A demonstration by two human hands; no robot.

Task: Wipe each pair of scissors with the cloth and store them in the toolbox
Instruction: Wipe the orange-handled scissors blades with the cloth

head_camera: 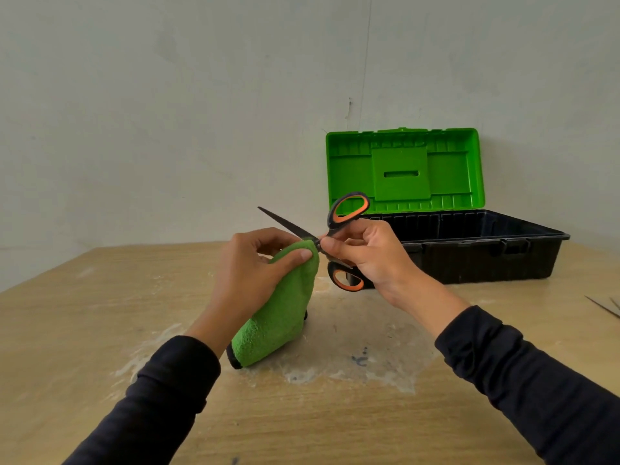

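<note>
L hand [250,273] grips a fuzzy green cloth w/ black edge trim [280,317], thumb pressing the cloth's top fold near the pivot of the scissors; rest of cloth hangs down, bottom corner touching the table. R hand [365,253] holds a pair of black-and-orange-handled scissors w/ dark metal blades [335,229], fingers curled round the handle shanks just behind the pivot, index tip on the pivot area. Scissors are held up in the air above the light wooden table w/ white smears [100,330], blades partly spread: one blade points up-left, the other goes into the cloth fold, hidden. One handle loop is up, one below the R hand. Black plastic toolbox w/ bright green lid [469,250] sits behind-right on the table, lid upright, open; inside not visible. Thin metal points [604,307] at far right edge, can't tell what they are. Both arms in dark long sleeves [536,380].
</note>
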